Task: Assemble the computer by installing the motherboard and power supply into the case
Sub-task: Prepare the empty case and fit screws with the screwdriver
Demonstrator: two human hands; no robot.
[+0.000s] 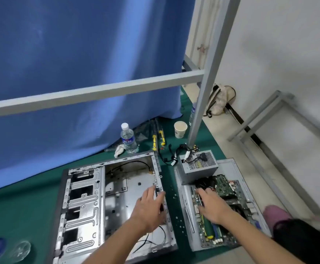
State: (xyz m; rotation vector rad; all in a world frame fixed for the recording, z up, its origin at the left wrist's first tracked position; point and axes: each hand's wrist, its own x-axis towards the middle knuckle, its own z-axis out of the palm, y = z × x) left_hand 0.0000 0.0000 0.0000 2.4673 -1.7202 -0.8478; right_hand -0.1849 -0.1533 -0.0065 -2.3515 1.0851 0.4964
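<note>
The open grey computer case [83,204] lies on its side on the green mat, its inside bare except for a few thin black wires. My left hand [148,209] rests with spread fingers over the case's right wall. To the right, the green motherboard [225,189] lies on the grey side panel [233,166]. My right hand [212,205] lies on the board's left part, fingers bent down onto it; whether it grips the board I cannot tell. The grey power supply [198,169] with its cable bundle stands at the panel's far end.
Small screws [175,196] lie scattered on the green mat [22,202] between case and panel. Behind stand a water bottle [128,139], a paper cup [180,129] and yellow-handled screwdrivers [157,139]. A grey metal frame [201,103] and blue curtain [79,54] stand at the back.
</note>
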